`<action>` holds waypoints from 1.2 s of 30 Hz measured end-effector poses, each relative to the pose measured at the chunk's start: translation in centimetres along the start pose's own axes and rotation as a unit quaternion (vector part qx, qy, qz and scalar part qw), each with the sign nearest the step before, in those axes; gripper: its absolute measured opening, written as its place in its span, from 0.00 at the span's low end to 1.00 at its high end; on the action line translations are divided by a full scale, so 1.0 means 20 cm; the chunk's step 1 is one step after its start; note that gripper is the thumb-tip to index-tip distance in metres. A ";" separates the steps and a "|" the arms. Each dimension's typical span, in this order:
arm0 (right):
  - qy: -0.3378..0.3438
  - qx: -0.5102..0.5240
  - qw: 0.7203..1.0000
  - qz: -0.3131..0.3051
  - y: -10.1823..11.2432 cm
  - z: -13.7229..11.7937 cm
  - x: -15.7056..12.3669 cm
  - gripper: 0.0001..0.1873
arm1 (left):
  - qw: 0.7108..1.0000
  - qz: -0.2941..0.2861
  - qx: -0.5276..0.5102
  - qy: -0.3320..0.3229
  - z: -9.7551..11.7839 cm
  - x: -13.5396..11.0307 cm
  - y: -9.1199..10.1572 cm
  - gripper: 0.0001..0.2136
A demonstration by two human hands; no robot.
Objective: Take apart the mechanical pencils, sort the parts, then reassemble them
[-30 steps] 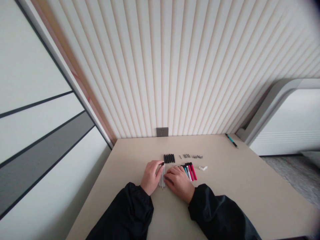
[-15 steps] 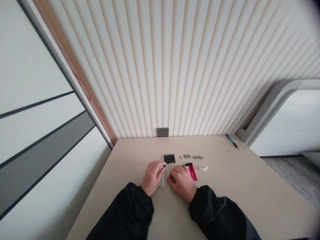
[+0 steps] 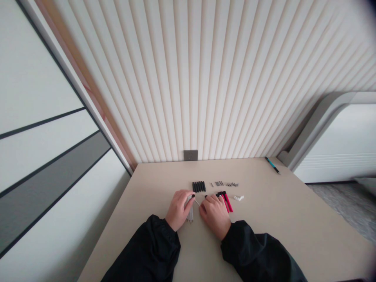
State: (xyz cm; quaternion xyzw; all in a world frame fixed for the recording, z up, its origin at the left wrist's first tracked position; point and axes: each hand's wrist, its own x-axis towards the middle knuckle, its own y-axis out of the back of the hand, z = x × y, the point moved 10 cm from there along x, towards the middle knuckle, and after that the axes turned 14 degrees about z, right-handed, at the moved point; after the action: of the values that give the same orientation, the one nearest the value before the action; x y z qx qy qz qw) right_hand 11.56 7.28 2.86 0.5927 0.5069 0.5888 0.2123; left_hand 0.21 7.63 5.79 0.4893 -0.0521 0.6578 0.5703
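Note:
My left hand (image 3: pixel 178 209) pinches a small black piece (image 3: pixel 193 196) between thumb and forefinger. Beneath and beside that hand lies a bundle of thin whitish pen refills (image 3: pixel 190 215). A single slim refill (image 3: pixel 197 202) slants across the gap between my hands; its near end is in the closed fingers of my right hand (image 3: pixel 214 213), and its other end is close to my left fingertips. Whether it touches the black piece I cannot tell. Right of my right hand are red pen barrels with black ends (image 3: pixel 228 203), partly covered by the hand.
Behind my hands stand a row of black rubber-like sleeves (image 3: pixel 199 186), small metal parts (image 3: pixel 219 183) and springs (image 3: pixel 232 184). Small white pieces (image 3: pixel 239 198) lie to the right. A blue and black pen (image 3: pixel 273 165) rests at the table's back right. A socket (image 3: pixel 190 155) is on the wall.
The single refill, earlier lying lengthwise between my hands, is now picked up in my right hand and tilted toward the left. My right hand has shifted slightly right; the left hand has barely moved.

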 end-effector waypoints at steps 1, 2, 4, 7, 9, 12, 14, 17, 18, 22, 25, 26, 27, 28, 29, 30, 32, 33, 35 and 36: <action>-0.005 -0.003 1.000 0.007 0.00 0.00 0.00 0.09 | 1.000 0.000 -0.001 -0.001 0.00 0.00 0.00 0.07; -0.011 -0.005 1.000 0.013 0.01 0.01 0.00 0.10 | 1.000 0.001 -0.002 -0.002 0.00 0.00 0.00 0.07; -0.023 -0.004 0.999 0.025 0.02 0.03 0.01 0.10 | 1.000 0.002 -0.002 -0.002 0.00 0.00 0.00 0.07; -0.042 0.026 0.998 0.049 0.05 0.06 0.02 0.11 | 1.000 0.006 -0.005 0.000 0.00 0.00 0.01 0.07; -0.055 0.060 0.995 0.065 0.07 0.08 0.03 0.10 | 1.000 0.008 -0.006 0.002 -0.01 -0.01 0.01 0.06; -0.071 0.113 0.988 0.077 0.08 0.12 0.04 0.09 | 1.000 0.006 -0.005 0.003 -0.01 -0.01 0.00 0.06; -0.087 0.143 0.983 0.077 0.07 0.15 0.04 0.09 | 1.000 0.002 -0.003 0.004 -0.01 -0.01 0.00 0.06; -0.128 0.181 0.973 0.059 0.04 0.21 0.04 0.10 | 1.000 -0.005 -0.003 0.008 -0.01 -0.01 -0.01 0.05; -0.143 0.194 0.969 0.050 0.02 0.22 0.04 0.10 | 1.000 -0.008 -0.003 0.010 -0.01 -0.01 -0.02 0.05; -0.188 0.243 0.951 0.039 0.00 0.26 0.05 0.10 | 0.999 -0.027 -0.003 0.016 -0.01 -0.01 -0.06 0.05; -0.213 0.293 0.929 0.072 0.02 0.28 0.06 0.15 | 0.999 -0.041 -0.004 0.018 0.00 -0.02 -0.08 0.05; -0.219 0.311 0.920 0.090 0.03 0.29 0.06 0.16 | 0.999 -0.043 -0.005 0.018 0.00 -0.02 -0.08 0.05; -0.224 0.329 0.911 0.109 0.04 0.30 0.06 0.17 | 0.999 -0.044 -0.006 0.018 0.00 -0.02 -0.09 0.05; -0.229 0.345 0.901 0.128 0.05 0.30 0.06 0.18 | 0.999 -0.044 -0.006 0.017 0.00 -0.02 -0.09 0.05; -0.235 0.364 0.890 0.144 0.06 0.31 0.06 0.18 | 0.999 -0.044 -0.007 0.016 0.00 -0.02 -0.09 0.05; -0.244 0.385 0.876 0.156 0.06 0.31 0.05 0.19 | 0.999 -0.044 -0.008 0.015 0.00 -0.02 -0.08 0.05; -0.262 0.435 0.845 0.166 0.05 0.31 0.04 0.19 | 0.999 -0.046 -0.008 0.013 0.00 -0.01 -0.08 0.06; -0.267 0.457 0.832 0.167 0.05 0.31 0.04 0.19 | 0.999 -0.049 -0.009 0.013 0.00 -0.01 -0.09 0.06; -0.263 0.481 0.819 0.168 0.06 0.28 0.04 0.17 | 0.998 -0.053 -0.009 0.014 0.00 -0.01 -0.09 0.06; -0.256 0.484 0.820 0.169 0.08 0.27 0.04 0.17 | 0.998 -0.053 -0.009 0.013 0.00 -0.01 -0.09 0.06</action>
State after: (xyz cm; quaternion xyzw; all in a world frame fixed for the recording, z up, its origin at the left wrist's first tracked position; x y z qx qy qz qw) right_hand 16.91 9.21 3.41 0.8249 0.5458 0.1221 -0.0825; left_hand 1.56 8.01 4.75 0.4771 -0.0248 0.6326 0.6096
